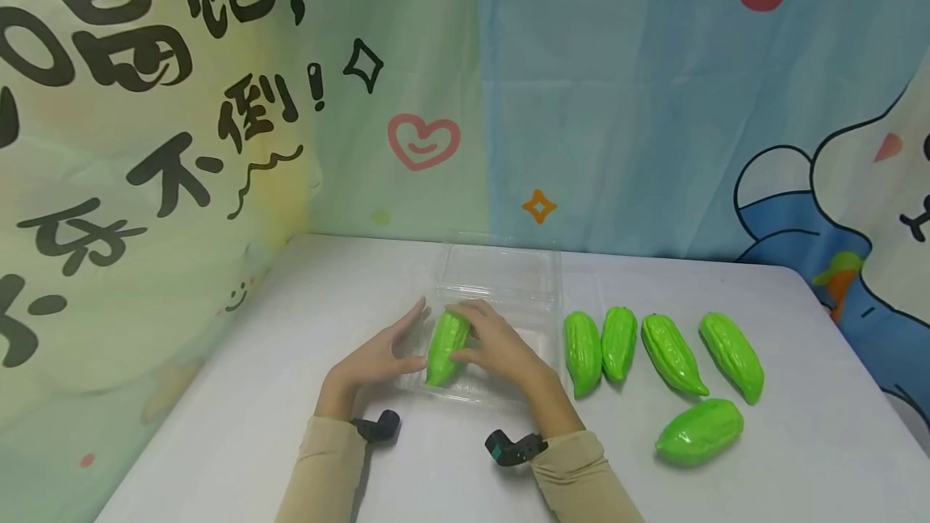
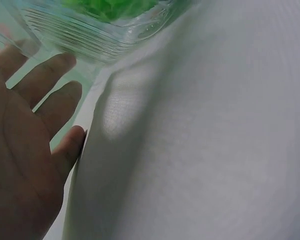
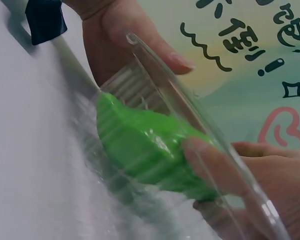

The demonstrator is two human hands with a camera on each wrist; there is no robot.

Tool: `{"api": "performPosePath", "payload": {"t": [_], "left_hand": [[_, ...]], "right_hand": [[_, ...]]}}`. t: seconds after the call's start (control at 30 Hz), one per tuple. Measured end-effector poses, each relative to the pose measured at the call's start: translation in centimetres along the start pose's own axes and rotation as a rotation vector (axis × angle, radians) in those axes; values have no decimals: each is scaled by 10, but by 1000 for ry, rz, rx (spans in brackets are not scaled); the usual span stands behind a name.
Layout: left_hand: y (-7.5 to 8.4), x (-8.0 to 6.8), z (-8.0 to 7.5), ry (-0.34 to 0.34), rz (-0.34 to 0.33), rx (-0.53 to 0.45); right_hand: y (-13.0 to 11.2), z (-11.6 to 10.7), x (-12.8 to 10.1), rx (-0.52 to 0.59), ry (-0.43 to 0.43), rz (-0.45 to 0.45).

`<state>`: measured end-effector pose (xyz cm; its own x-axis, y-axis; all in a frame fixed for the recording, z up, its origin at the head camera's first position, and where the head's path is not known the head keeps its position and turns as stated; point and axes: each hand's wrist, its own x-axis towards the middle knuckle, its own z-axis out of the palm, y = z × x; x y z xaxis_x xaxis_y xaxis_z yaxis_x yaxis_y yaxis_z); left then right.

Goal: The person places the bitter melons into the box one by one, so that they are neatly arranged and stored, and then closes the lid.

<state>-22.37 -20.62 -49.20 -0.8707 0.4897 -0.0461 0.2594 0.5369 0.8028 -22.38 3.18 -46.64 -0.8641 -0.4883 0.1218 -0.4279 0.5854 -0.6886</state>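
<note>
A green bitter gourd lies in the left part of a clear plastic clamshell box, whose lid is folded back. My right hand pinches this gourd between thumb and fingers inside the box, as the right wrist view of the gourd also shows. At the box's left side stands my left hand, its fingers spread and the thumb pointing towards the gourd. In the left wrist view, the left hand has its fingertips near the ribbed box wall and holds nothing.
To the right of the box, several more bitter gourds stand in a row on the white table. Another gourd lies crosswise in front of them. A printed curtain hangs behind and at the left.
</note>
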Motion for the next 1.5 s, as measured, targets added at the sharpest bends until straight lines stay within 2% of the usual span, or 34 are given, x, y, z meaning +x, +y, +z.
{"api": "performPosePath", "payload": {"t": [0.2, 0.67, 0.83, 0.97, 1.17, 1.5], "left_hand": [[0, 1, 1, -2, -31, 11], [2, 1, 0, -5, -52, 23], [2, 1, 0, -3, -33, 23], [2, 0, 0, 1, -26, 14], [-1, 1, 1, 23, -68, 20], [-7, 4, 3, 17, -57, -4]], "right_hand": [[-4, 4, 1, 3, 9, 32], [-5, 7, 1, 58, 16, 71], [-3, 10, 2, 76, 16, 64], [-1, 11, 3, 92, -2, 69], [-1, 11, 4, 94, -46, 99], [2, 12, 3, 150, -79, 97]]}}
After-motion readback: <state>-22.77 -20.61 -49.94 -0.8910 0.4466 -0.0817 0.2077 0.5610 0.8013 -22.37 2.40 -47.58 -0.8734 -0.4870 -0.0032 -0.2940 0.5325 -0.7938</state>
